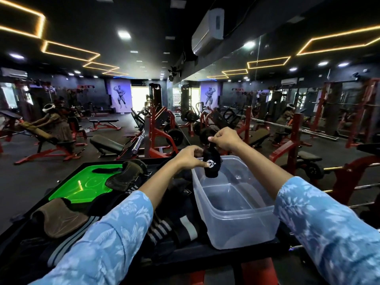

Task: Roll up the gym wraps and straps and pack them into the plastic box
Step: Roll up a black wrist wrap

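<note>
Head view: both arms are reaching out, left hand (190, 157) and right hand (224, 138) pinching a rolled wrap (211, 164) over the box (236, 219).

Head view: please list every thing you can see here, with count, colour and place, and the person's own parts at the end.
wrap: one, black with white logo, rolled, held over the box's far left corner
box: one, clear plastic, on the table at right; nothing visible inside
lid: one, green, on the table at far left
pads: two, brown, one near left, one on the lid's right edge
straps: a pile, black with white stripes, left of the box; count unclear
table: one, black, under everything
gym machines: many, red and black, behind
left hand: pinches the wrap's side
right hand: pinches the wrap's top
</note>
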`<state>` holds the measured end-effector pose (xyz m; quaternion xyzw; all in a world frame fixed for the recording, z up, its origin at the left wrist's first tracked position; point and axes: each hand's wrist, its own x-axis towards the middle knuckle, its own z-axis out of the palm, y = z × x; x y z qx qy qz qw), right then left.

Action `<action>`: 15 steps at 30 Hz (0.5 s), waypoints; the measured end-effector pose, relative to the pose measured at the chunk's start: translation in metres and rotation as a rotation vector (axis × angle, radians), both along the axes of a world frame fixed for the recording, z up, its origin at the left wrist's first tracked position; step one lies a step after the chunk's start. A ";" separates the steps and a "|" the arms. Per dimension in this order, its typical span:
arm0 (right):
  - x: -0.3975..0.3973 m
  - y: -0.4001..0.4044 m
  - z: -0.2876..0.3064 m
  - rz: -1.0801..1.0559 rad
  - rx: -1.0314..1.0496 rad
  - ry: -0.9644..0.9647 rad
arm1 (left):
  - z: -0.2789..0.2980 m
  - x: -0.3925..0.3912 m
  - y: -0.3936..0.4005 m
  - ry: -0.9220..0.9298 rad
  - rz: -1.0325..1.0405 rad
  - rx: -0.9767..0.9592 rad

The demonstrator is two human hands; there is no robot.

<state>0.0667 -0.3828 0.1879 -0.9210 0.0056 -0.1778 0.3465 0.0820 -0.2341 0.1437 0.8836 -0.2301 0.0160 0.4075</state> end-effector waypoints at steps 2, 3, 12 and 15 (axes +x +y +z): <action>0.015 -0.003 -0.011 0.031 0.031 0.112 | -0.004 0.013 -0.004 -0.004 0.091 0.076; 0.022 -0.002 -0.017 0.038 0.032 0.161 | -0.007 0.018 -0.004 -0.009 0.134 0.101; 0.075 0.007 -0.062 0.026 -0.211 0.320 | -0.040 0.040 -0.019 -0.066 0.314 0.077; 0.083 0.009 -0.071 0.032 -0.193 0.309 | -0.046 0.042 -0.018 -0.091 0.338 0.048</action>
